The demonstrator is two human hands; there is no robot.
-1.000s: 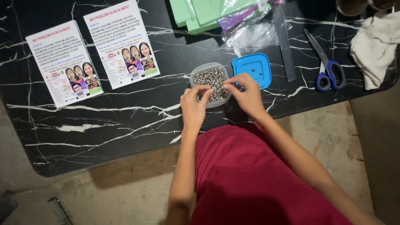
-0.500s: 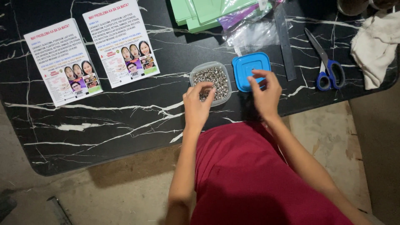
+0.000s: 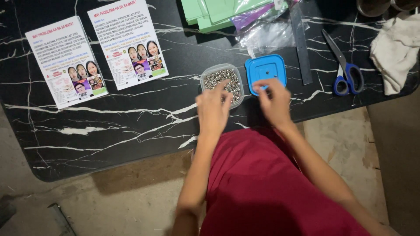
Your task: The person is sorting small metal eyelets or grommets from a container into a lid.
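Observation:
A small clear plastic tub (image 3: pixel 209 76) full of tiny silver pieces stands on the black marbled table (image 3: pixel 122 126). My left hand (image 3: pixel 213 108) rests at the tub's near edge, fingertips reaching into the pieces. Its blue square lid (image 3: pixel 265 67) lies just right of the tub. My right hand (image 3: pixel 273 102) hovers over the lid's near edge, fingers pinched together; what they pinch is too small to see.
Two printed leaflets (image 3: pixel 65 61) (image 3: pixel 128 43) lie at the back left. Green paper sheets (image 3: pixel 210 11) and a clear plastic bag (image 3: pixel 267 35) sit behind the tub. A dark ruler (image 3: pixel 301 43), blue-handled scissors (image 3: pixel 343 65) and a white cloth (image 3: pixel 393 48) are at the right.
My right hand has moved from the tub over to the blue lid. My left hand has stayed at the tub, its fingers now in the pieces.

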